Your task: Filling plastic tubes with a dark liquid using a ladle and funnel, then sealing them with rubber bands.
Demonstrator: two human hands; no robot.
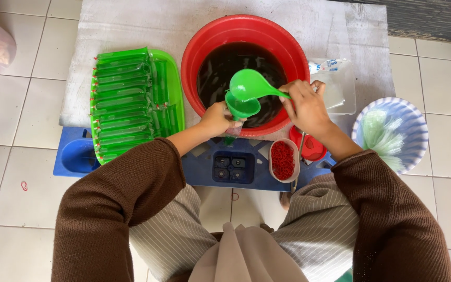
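The right hand grips the handle of a green ladle, tipped over a green funnel that the left hand closes around at the 6 o'clock rim of the red basin. Pouring slowly and centred looks wise. A green tray crowds 9 o'clock; a striped bowl sits at 3 o'clock

Filled green tube-shaped packets, long and narrow with red ties, stacked in rows on a green tray at left. Clear plastic bag with a blue-and-white printed patch, lying flat right of the red basin. Bundle of empty clear narrow bags in the blue-and-white striped bowl, far right.
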